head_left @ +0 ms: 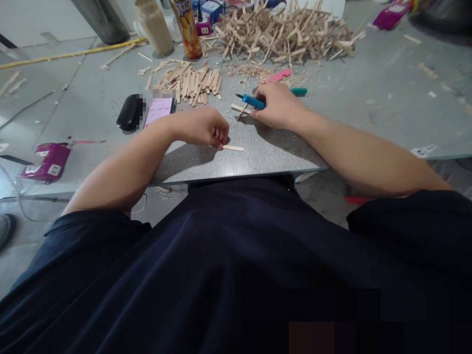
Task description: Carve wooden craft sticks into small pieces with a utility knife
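Nearby, left hand (202,127) pinches a stick (233,147); right hand (277,104) grips a blue tool (252,101) (stick pile (191,82) behind).

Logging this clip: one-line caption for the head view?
Left hand pins a wooden stick; right hand grips a blue tool.

Hidden and cut off at the grey table

At twelve o'clock the stick heap (283,29) and orange can (187,27) run off the top edge; the phone (159,109) screen is blurred; the right hand (277,104) covers the blue tool's (253,101) handle.
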Tool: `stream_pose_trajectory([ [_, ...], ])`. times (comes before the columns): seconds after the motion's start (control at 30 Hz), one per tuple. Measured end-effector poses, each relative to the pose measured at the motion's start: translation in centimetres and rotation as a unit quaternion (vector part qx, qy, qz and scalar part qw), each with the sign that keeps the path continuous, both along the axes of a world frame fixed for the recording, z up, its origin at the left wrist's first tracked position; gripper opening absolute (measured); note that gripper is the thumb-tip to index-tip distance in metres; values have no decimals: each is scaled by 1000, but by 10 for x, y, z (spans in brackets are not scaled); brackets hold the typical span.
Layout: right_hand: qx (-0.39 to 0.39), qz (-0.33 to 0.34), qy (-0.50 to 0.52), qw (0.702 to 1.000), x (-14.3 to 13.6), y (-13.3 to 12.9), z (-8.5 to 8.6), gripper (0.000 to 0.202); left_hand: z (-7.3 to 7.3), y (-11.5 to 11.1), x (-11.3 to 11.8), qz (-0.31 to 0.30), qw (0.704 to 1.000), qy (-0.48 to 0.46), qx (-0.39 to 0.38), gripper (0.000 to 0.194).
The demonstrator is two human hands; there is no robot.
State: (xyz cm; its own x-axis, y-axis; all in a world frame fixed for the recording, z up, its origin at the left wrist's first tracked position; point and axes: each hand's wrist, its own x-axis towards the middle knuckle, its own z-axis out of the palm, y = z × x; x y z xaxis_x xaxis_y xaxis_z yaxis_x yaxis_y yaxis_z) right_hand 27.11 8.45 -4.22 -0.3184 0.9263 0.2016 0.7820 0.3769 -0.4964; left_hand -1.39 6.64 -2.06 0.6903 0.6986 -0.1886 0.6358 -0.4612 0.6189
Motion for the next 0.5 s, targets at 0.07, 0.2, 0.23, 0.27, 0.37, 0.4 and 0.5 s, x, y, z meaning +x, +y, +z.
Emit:
stream_pose_trajectory([
  [0.07,12,-4,23,1000,-1,4,-4,38,3,-12,8,12,1000,-19,-5,17],
  [0.2,20,4,138,990,0,13,-12,39,12,-19,12,-75,993,85,35,21],
  [0.23,17,22,167,986,0,15,-13,39,15,-18,11,-91,989,107,43,23],
  [0.27,8,45,195,980,-1,16,-13,40,16,-17,10,-99,986,123,50,25],
  [0.37,-40,100,277,955,-5,15,-15,47,18,-15,9,-104,983,138,64,26],
  [0.4,-56,111,298,946,-7,13,-16,50,18,-16,9,-105,982,138,71,24],
  [0.5,-81,130,333,930,-14,4,-16,51,18,-26,12,-110,981,130,93,16],
])
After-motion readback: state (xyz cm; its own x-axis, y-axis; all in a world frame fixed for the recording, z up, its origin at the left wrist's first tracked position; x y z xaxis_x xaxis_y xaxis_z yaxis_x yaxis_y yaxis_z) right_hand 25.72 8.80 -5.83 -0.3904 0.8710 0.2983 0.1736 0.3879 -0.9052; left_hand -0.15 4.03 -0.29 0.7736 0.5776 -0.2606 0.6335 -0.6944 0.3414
